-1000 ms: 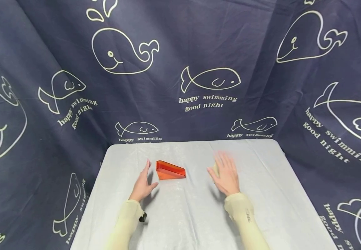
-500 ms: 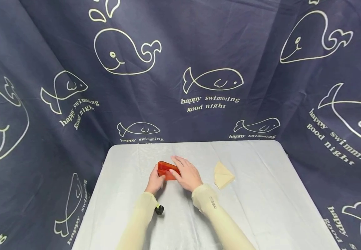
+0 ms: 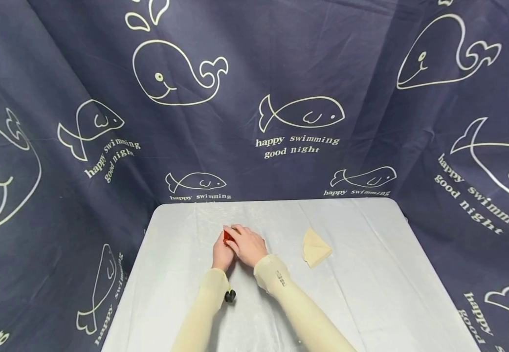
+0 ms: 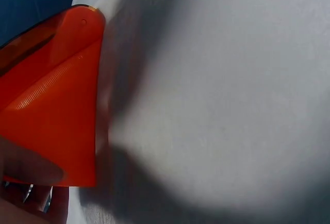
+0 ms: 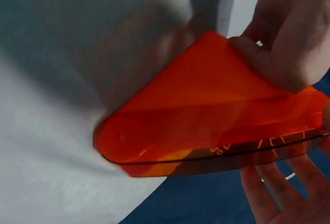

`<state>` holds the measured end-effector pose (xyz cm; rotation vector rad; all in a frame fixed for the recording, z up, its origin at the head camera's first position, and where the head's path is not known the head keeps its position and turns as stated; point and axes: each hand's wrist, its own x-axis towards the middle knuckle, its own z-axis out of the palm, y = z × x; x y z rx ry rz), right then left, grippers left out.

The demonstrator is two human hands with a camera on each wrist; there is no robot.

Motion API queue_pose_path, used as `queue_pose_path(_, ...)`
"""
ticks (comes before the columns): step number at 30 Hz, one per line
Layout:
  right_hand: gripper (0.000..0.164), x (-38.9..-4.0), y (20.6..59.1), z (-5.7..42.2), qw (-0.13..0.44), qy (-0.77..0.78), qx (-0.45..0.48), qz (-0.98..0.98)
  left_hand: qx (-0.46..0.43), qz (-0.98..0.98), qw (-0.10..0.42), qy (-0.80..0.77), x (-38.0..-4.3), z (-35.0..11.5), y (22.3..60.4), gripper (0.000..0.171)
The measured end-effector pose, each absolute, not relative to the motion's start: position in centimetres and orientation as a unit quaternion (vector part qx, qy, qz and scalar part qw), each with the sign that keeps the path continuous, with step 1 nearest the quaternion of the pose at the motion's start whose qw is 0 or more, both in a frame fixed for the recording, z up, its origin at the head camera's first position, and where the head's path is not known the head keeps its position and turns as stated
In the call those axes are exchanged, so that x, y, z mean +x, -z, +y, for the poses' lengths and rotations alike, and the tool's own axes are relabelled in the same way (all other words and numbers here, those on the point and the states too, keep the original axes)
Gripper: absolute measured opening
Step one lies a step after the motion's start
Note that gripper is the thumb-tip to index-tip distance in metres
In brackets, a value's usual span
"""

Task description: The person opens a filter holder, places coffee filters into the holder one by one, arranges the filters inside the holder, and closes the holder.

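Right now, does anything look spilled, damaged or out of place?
Nothing stands out. The left hand and right hand hold the orange container, partly hiding it. The beige wedge lies apart, to their right, on the table cover, whose light creases look unremarkable.

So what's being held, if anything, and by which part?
The orange, see-through plastic wedge-shaped case: the left hand grips its left end. The right hand lies over the case, its exact grip hidden.
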<state>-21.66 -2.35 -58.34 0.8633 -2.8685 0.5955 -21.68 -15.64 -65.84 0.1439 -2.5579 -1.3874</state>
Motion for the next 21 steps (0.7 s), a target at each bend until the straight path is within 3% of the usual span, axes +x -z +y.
queue_pose_path(6, 0.046, -22.02, 58.66, -2.31, 0.078, -0.185, 0.292, -0.935, 0.066, -0.869, 0.133, 0.471, -21.87, -15.47, 66.49, 0.037)
queue_pose_path(21, 0.045, -22.72, 58.76, -1.44, 0.078, -0.227, 0.318, -0.917, 0.075, -0.871, 0.13, 0.468, -21.86, -15.2, 65.73, 0.04)
